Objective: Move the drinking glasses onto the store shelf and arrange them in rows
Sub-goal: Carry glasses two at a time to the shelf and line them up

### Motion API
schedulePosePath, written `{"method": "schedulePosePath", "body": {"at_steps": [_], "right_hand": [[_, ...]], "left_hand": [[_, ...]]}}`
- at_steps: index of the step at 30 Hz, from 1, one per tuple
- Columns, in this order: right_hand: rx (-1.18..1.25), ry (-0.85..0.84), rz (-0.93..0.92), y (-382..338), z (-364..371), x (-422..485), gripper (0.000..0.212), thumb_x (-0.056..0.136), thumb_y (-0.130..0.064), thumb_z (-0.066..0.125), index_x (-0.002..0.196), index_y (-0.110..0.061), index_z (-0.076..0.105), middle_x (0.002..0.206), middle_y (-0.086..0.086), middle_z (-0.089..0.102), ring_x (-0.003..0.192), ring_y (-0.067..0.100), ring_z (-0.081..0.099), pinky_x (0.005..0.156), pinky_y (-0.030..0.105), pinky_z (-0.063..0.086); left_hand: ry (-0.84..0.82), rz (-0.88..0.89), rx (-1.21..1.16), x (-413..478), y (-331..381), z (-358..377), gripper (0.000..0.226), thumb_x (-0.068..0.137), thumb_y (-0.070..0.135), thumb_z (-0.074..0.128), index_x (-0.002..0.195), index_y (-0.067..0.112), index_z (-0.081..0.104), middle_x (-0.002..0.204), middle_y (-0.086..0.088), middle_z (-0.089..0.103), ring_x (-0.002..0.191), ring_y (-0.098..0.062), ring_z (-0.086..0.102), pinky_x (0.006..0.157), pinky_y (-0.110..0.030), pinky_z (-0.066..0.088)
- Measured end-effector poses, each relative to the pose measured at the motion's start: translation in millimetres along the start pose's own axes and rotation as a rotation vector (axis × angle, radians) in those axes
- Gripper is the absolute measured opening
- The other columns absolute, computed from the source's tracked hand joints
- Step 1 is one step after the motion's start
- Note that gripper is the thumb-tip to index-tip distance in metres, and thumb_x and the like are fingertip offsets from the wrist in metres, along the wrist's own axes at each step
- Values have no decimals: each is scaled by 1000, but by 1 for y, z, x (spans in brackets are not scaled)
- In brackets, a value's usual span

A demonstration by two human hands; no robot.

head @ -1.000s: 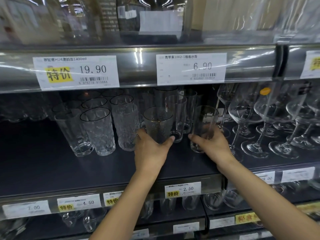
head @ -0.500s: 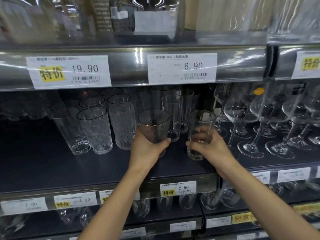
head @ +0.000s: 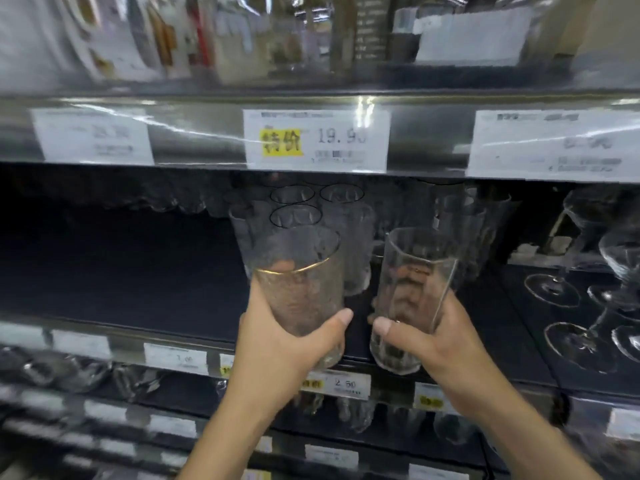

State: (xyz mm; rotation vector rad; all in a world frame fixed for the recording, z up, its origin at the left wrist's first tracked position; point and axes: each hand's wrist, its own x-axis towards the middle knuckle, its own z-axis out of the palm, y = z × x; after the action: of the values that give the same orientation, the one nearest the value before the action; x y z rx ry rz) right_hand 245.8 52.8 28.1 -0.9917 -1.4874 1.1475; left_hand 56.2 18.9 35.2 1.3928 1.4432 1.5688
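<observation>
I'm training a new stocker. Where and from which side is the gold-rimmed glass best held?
Around its lower body, from the near side, as the left hand grips the gold-rimmed glass now, thumb on one side. It is held upright and widens upward, so it likely cannot slip down through the grip, and the rim is left clear.

Left grip point(head: 284, 351) and right grip point(head: 446, 348) curl closed, thumbs nearly meeting, forearms raised.

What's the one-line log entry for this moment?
left hand: grips gold-rimmed glass | right hand: grips clear glass | both: held at shelf front edge | stocked glasses: standing behind
</observation>
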Motion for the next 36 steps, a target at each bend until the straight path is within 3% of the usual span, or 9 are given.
{"method": "schedulePosePath", "body": {"at_steps": [6, 8, 11, 17, 22, 26, 36], "right_hand": [[104, -205, 5, 2, 92, 13, 76, 55, -39, 83, 124, -29, 54, 106, 8, 69, 97, 24, 71, 81, 35, 59], [130, -273, -14, 2, 127, 18, 71, 56, -37, 83, 122, -31, 55, 104, 10, 69, 96, 30, 70, 85, 43, 59], [193, -324, -25, -1, 181, 24, 56, 54, -34, 82, 104, -46, 62, 99, 10, 68, 93, 35, 69, 84, 49, 58], [258, -435, -54, -13, 277, 30, 51, 54, -30, 79, 100, -45, 63, 95, 13, 69, 91, 39, 67, 84, 48, 57], [250, -469, -72, -17, 357, 36, 50, 58, -29, 80, 103, -43, 62, 95, 12, 69, 92, 38, 67, 85, 52, 57], [229, -484, -64, -19, 407, 42, 51, 58, -30, 81, 104, -44, 62, 98, 12, 68, 94, 38, 68, 84, 54, 57], [189, -442, -47, -17, 487, 89, 53, 56, -32, 79, 106, -40, 62, 96, 8, 70, 91, 27, 70, 80, 38, 61]], "left_hand": [[190, 0, 25, -12, -11, -91, 76, 54, 34, 95, 118, 29, 54, 100, 15, 71, 90, 3, 68, 74, -10, 52], [231, -6, 49, -13, -17, -124, 76, 54, 35, 88, 122, 21, 56, 103, 6, 72, 93, -2, 69, 76, -13, 53], [296, -4, 54, -15, -23, -169, 75, 57, 31, 92, 121, 25, 55, 103, 8, 71, 92, 2, 68, 73, -10, 51], [408, 2, 69, -15, -36, -254, 67, 56, 27, 84, 115, 29, 52, 96, 22, 69, 88, 4, 68, 68, -6, 49], [431, 6, 37, -6, -45, -327, 72, 55, 37, 94, 112, 35, 50, 97, 29, 67, 90, 7, 66, 68, -4, 48], [400, 4, 73, 7, -58, -375, 69, 55, 39, 88, 113, 38, 50, 102, 25, 67, 93, 6, 66, 70, -5, 49], [315, -13, 67, 66, -94, -456, 67, 60, 37, 87, 116, 27, 52, 98, 14, 69, 90, 1, 68, 69, -8, 50]]}}
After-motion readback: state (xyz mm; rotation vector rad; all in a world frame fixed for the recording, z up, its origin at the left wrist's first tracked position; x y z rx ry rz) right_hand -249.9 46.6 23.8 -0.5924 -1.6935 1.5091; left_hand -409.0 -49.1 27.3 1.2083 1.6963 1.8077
